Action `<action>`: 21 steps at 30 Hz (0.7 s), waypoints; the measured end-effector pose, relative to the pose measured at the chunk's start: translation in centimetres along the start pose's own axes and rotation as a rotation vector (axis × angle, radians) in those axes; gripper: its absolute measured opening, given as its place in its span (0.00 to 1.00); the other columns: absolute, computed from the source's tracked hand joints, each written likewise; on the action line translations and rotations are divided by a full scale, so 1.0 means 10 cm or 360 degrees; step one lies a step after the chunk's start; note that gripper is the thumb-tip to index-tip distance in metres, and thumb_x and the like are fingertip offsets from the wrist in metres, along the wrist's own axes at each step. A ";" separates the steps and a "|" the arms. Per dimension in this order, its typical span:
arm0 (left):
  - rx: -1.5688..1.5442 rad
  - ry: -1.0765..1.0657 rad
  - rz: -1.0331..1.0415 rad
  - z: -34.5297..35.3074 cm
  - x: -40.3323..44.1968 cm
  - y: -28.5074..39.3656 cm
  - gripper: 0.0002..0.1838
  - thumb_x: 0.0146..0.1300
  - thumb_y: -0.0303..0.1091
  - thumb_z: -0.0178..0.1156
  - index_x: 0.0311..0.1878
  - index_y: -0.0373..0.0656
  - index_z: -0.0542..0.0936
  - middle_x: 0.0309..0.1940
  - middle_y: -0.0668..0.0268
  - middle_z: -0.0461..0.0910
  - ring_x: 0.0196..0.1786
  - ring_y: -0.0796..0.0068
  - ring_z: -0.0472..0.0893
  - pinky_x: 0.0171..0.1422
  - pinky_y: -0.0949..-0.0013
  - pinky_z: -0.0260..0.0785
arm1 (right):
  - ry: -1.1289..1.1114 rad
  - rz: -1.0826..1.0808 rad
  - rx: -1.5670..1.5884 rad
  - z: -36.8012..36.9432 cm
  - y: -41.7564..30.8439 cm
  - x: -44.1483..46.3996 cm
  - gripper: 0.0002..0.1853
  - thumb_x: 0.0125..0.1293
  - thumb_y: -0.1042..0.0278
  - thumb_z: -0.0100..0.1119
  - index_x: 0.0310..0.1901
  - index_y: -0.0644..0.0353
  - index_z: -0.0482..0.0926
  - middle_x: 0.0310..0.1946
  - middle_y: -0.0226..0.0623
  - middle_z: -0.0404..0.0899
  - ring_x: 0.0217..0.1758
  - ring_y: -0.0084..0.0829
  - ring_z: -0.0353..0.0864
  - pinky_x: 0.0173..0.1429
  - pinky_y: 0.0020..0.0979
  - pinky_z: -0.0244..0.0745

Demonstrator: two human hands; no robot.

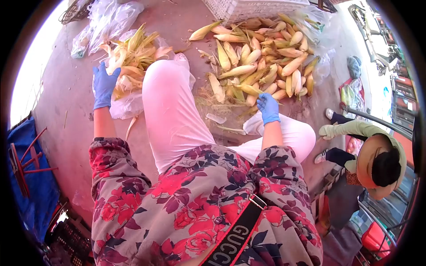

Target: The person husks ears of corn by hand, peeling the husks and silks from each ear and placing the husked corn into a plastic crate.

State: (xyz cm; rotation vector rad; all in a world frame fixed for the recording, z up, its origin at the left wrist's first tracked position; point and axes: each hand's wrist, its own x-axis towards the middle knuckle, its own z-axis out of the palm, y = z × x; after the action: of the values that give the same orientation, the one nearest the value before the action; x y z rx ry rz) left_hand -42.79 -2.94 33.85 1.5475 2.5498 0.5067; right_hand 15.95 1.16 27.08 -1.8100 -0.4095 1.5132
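Observation:
My left hand [104, 86], in a blue glove, is beside a heap of stripped corn husks [132, 57] lying on a plastic bag. Its thumb and fingers are spread, with nothing in them. In the same kind of glove, my right hand [268, 109] has its fingers curled closed at the end of an ear of corn [249, 89] with yellow-green husk still on it. That ear lies at the near edge of a large pile of corn ears [270, 55], some pale and thinly covered, others in greener husk. My right fingertips are partly hidden.
A white plastic crate [248, 9] stands behind the corn pile. Clear plastic bags [111, 22] lie at the far left. At right, a person in a hat [375, 164] is close to a metal rail. A blue tarp [33, 177] and red-legged frame are at left.

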 end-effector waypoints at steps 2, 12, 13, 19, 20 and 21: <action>-0.0368 0.0432 0.0442 -0.11 0.18 0.77 0.32 0.55 0.46 0.62 0.58 0.36 0.68 0.61 0.42 0.62 0.67 0.50 0.57 0.68 0.59 0.53 | 0.0085 0.0040 -0.0113 -0.06 0.18 0.21 0.10 0.55 0.58 0.54 0.35 0.54 0.74 0.31 0.31 0.75 0.29 0.28 0.74 0.33 0.30 0.68; -0.0663 0.0050 0.1004 0.48 0.26 3.25 0.26 0.52 0.37 0.64 0.55 0.41 0.72 0.63 0.45 0.60 0.67 0.52 0.59 0.68 0.61 0.53 | 0.0150 0.0862 0.0122 0.02 1.00 0.99 0.32 0.60 0.51 0.50 0.62 0.61 0.58 0.61 0.44 0.61 0.58 0.48 0.67 0.55 0.48 0.64; -0.0635 -0.0040 0.0962 0.68 0.25 3.20 0.26 0.54 0.39 0.64 0.55 0.43 0.72 0.63 0.46 0.59 0.68 0.54 0.58 0.68 0.61 0.52 | 0.0079 0.0925 0.0141 0.02 1.15 1.09 0.36 0.59 0.51 0.52 0.64 0.59 0.54 0.63 0.45 0.56 0.60 0.50 0.63 0.57 0.52 0.61; -0.0695 -0.0463 0.0765 0.50 0.19 3.44 0.22 0.53 0.37 0.63 0.53 0.46 0.75 0.62 0.46 0.62 0.68 0.55 0.59 0.66 0.61 0.54 | 0.0180 0.1647 0.0518 0.56 1.61 1.17 0.40 0.56 0.48 0.59 0.66 0.52 0.52 0.65 0.41 0.55 0.64 0.49 0.59 0.60 0.55 0.57; -0.0686 -0.0466 0.0763 0.54 0.21 3.47 0.22 0.53 0.37 0.63 0.53 0.46 0.75 0.62 0.47 0.62 0.68 0.55 0.59 0.66 0.61 0.54 | 0.0261 0.1722 0.0631 0.70 1.54 1.16 0.40 0.55 0.48 0.60 0.66 0.50 0.53 0.65 0.39 0.56 0.64 0.47 0.59 0.61 0.55 0.57; -0.0677 -0.0470 0.0759 0.56 0.22 3.48 0.22 0.53 0.36 0.63 0.53 0.46 0.75 0.62 0.47 0.62 0.68 0.55 0.58 0.66 0.60 0.54 | 0.0231 0.1558 0.0773 0.79 1.58 1.20 0.39 0.56 0.50 0.61 0.65 0.50 0.55 0.64 0.38 0.57 0.63 0.46 0.59 0.60 0.53 0.58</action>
State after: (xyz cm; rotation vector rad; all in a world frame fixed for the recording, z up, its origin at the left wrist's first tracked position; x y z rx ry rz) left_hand -13.07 14.96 40.60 1.8795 1.7137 0.7428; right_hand 8.33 0.84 7.14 -1.7512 0.9802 1.8322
